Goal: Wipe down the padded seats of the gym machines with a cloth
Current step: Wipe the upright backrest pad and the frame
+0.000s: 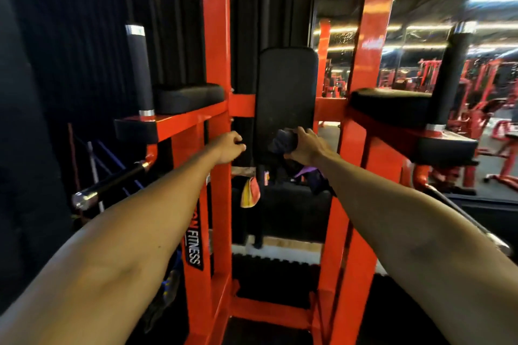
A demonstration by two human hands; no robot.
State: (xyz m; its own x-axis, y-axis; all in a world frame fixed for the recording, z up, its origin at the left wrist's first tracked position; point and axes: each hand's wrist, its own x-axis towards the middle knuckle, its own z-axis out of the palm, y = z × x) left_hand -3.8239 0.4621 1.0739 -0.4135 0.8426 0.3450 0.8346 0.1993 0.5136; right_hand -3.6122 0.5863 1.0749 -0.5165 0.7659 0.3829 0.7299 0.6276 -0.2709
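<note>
Our right hand (304,145) fingers clenched on the dark cloth (281,141), at the back pad (286,87) bottom edge. Our left hand (228,147) fingers curled by the red upright (217,64) — gripping anything, we can't tell. Risk — bunched cloth slips off the edge, snags the rags (250,194) hanging below.

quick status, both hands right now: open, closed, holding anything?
Left hand: fingers curled beside the back pad; cannot tell if it grips anything.
Right hand: holds the dark cloth against the back pad.
</note>
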